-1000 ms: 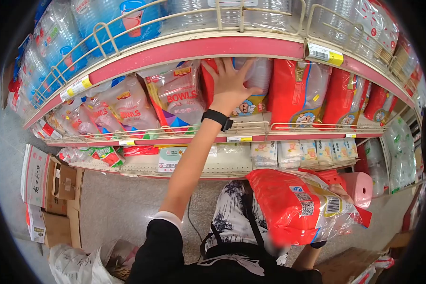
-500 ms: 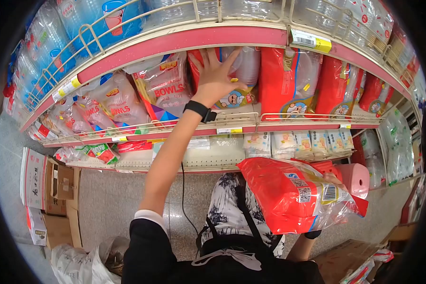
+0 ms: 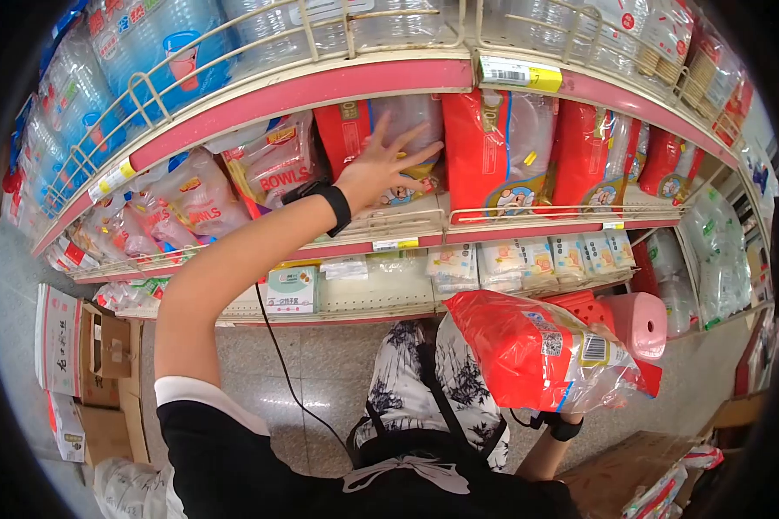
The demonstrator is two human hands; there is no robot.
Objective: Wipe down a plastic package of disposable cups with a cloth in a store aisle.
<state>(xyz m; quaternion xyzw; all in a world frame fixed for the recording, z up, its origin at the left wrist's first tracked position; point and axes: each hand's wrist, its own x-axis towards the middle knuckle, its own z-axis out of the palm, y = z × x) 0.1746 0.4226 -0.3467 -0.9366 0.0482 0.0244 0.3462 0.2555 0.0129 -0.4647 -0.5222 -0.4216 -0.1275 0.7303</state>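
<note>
My left hand (image 3: pixel 388 171) is open, fingers spread over the front of a red-and-clear packet (image 3: pixel 341 138) on the middle shelf. Clear plastic ware shows through that packet's window. A black band circles my left wrist. Low on the right, my right hand (image 3: pixel 616 401) grips a large red-and-clear plastic packet (image 3: pixel 515 350) bearing a barcode and square codes. Most of this hand is hidden by the packet, which tilts above the floor. Similar red packets (image 3: pixel 473 151) stand to the right of my left hand.
Packs of bowls (image 3: pixel 286 160) fill the shelf's left. A wire rail (image 3: pixel 528 210) edges it. Small packets (image 3: pixel 502 259) sit on the lower shelf. A pink roll (image 3: pixel 639 326) is right of the held packet. Cardboard boxes (image 3: pixel 104 346) stand on the floor at left.
My left hand has slid down on the shelf packet, and its elbow has swung out to the left. The view has shifted, moving the shelf leftward. My right hand still holds its packet.
</note>
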